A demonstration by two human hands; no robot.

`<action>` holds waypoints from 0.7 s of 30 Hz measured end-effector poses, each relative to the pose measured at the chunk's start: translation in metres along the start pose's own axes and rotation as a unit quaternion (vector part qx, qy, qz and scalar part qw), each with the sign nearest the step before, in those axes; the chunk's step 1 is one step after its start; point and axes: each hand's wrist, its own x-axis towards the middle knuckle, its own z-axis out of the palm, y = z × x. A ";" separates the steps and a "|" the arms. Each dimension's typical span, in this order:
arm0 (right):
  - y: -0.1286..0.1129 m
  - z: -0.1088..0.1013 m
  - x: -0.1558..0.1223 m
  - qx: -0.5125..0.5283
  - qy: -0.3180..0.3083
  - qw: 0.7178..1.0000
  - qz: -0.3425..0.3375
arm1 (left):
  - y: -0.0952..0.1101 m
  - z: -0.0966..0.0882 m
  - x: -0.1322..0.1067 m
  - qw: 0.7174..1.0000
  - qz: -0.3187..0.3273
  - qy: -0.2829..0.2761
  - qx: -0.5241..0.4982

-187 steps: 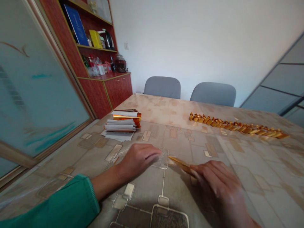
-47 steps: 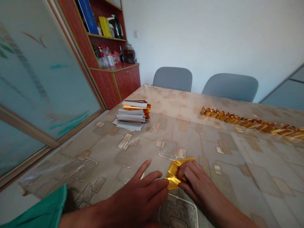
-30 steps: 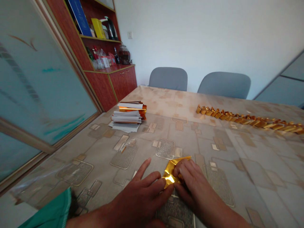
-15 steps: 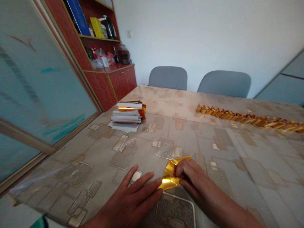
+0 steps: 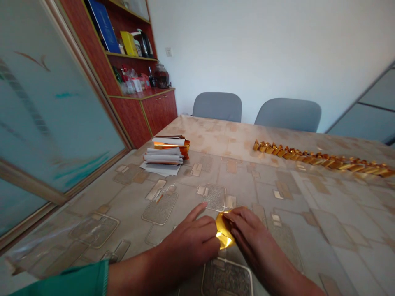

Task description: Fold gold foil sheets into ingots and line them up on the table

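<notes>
A shiny sheet of gold foil paper (image 5: 224, 235), partly folded, is between my two hands near the front of the table. My right hand (image 5: 251, 232) is closed on its right part, fingers bent over the top edge. Against the left edge of the foil, my left hand (image 5: 197, 236) has its index finger stretched forward and the other fingers curled in at the paper. Its thumb and fingertips are hidden behind the back of the hand.
A pile of folded paper, white and gold (image 5: 163, 158), lies at the left on the patterned tablecloth (image 5: 191, 201). Folded gold pieces (image 5: 321, 158) form a long row at the right. Two grey chairs (image 5: 217, 106) stand behind the table; a red cabinet (image 5: 160, 107) is at back left.
My left hand has moved right and forward onto the foil, its spread fingers now curled except the index. The right part of the foil has been folded up more under my right hand.
</notes>
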 end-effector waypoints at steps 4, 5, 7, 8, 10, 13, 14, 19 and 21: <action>0.004 0.009 0.000 -0.098 0.006 0.995 -0.022 | -0.002 0.008 0.003 0.999 -0.019 0.029 0.016; 0.005 0.010 0.000 -0.117 0.006 0.993 -0.027 | -0.002 0.008 0.002 0.999 -0.025 0.037 0.019; 0.007 0.011 -0.001 -0.160 0.008 0.987 -0.033 | -0.002 0.008 0.001 0.998 -0.035 0.045 0.019; 0.007 0.011 -0.001 -0.182 0.009 0.983 -0.033 | -0.001 0.008 0.001 0.998 -0.036 0.046 0.018; 0.007 0.010 0.000 -0.215 0.003 0.976 -0.032 | -0.001 0.007 0.000 0.998 -0.034 0.043 0.016; 0.005 0.007 0.001 -0.225 -0.015 0.974 -0.028 | 0.000 0.006 -0.002 0.999 -0.017 0.029 0.029; 0.003 0.006 0.001 -0.218 -0.019 0.976 -0.026 | 0.000 0.006 -0.003 0.999 -0.012 0.026 0.037; -0.004 -0.002 0.001 -0.147 -0.028 0.989 -0.017 | 0.002 0.005 -0.006 0.998 -0.010 0.023 0.059; -0.005 -0.002 0.001 -0.147 -0.021 0.989 -0.017 | 0.002 0.002 -0.005 0.998 -0.010 0.007 0.056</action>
